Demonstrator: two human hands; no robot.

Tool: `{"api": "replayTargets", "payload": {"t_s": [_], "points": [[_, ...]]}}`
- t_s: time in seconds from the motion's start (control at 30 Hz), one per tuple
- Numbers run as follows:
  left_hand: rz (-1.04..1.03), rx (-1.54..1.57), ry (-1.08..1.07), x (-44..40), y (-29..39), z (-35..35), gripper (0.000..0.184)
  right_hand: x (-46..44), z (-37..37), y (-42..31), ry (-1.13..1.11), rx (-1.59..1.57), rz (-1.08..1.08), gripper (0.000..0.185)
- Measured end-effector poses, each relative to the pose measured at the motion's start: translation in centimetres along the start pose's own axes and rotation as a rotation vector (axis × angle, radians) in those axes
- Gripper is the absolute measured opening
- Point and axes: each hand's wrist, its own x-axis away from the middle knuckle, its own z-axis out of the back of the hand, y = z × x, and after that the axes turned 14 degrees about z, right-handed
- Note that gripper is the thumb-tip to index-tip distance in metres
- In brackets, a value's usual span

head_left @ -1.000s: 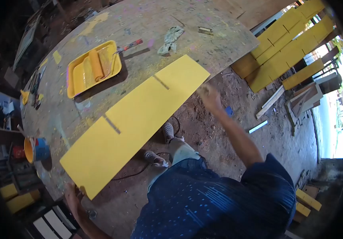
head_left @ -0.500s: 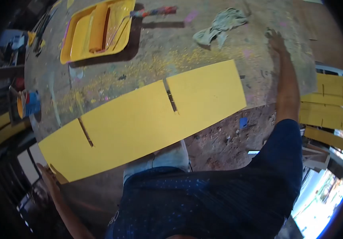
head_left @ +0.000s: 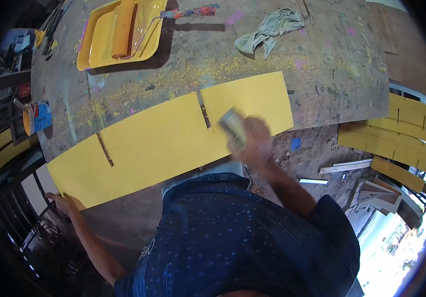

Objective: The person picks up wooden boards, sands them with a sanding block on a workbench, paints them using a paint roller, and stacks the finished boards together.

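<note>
The board point(head_left: 148, 143), yellow and long, lies slantwise along the near side of the table point(head_left: 332, 94), its left end closer to the person than its right, and hides the table's edge beneath it. Two narrow slots point(head_left: 105, 150) run into it from its far long side, one toward the left and one right of the middle. The right hand point(head_left: 255, 141) is over the right part of the board, fingers closed around a pale block point(head_left: 232, 126); both are blurred, and whether the block touches the board I cannot tell. The left hand point(head_left: 63, 203) is at the board's near left corner, its fingers partly bent; whether they pinch the edge or merely rest against it I cannot tell. Beyond the board, toward the left, a yellow tray point(head_left: 94, 44) holds a roller point(head_left: 124, 29) with an orange sleeve, its paint-smeared handle point(head_left: 190, 12) sticking out over the table to the right. A crumpled rag point(head_left: 272, 32) lies to the right of that handle. A bucket point(head_left: 40, 118) with a blue side stands near the table's left edge. Slotted yellow planks point(head_left: 406, 119) are off to the right, beyond the table
</note>
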Motion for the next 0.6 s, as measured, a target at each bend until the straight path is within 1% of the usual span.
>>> {"api": "replayTargets", "payload": {"t_s": [0.03,0.07,0.13,0.17,0.23,0.27,0.33,0.37,0.4,0.43,0.5,0.53,0.6], "points": [[-0.013,0.008,-0.051,0.1,0.2,0.1,0.098,0.4,0.1,-2.1,-0.068,-0.039,-0.018,0.052],[-0.022,0.013,-0.1,0.2,0.2,0.4,0.099,0.5,-0.5,-2.6,-0.036,-0.023,-0.032,0.056],[-0.04,0.051,-0.032,1.2,0.7,0.3,0.1,0.5,-2.0,-3.2,0.029,0.006,-0.056,0.065],[-0.051,0.068,-0.001,1.8,0.9,0.2,0.1,-0.9,-3.2,-3.2,0.073,0.042,-0.064,0.066],[-0.104,0.122,-0.048,2.6,1.0,-0.3,0.099,-4.8,-5.9,-2.5,0.159,0.115,-0.091,0.068],[-0.143,0.144,-0.08,3.0,1.4,-0.4,0.099,-4.4,-5.8,-3.0,0.206,0.126,-0.119,0.066],[-0.109,0.046,-0.079,2.9,1.9,0.2,0.098,-5.3,-6.3,-2.9,0.319,0.153,-0.145,0.063],[-0.084,0.003,-0.077,3.0,1.9,0.0,0.098,-4.2,-5.4,-3.3,0.319,0.097,-0.181,0.063],[-0.061,0.09,-0.101,4.4,2.3,0.2,0.097,-1.5,-4.0,-4.3,0.313,0.035,-0.208,0.063],[-0.079,0.097,-0.086,3.9,2.0,0.0,0.097,0.1,-3.4,-5.0,0.297,-0.033,-0.243,0.063],[-0.135,0.074,-0.058,2.1,0.6,0.1,0.097,-1.2,-4.5,-5.0,0.281,0.079,-0.243,0.063],[-0.163,0.074,-0.053,1.6,0.4,-0.3,0.096,-3.7,-5.3,-4.1,0.292,0.114,-0.224,0.063],[-0.195,-0.039,-0.104,1.5,0.4,0.0,0.08,-7.8,-6.0,-2.6,0.289,0.177,-0.215,0.064]]}}
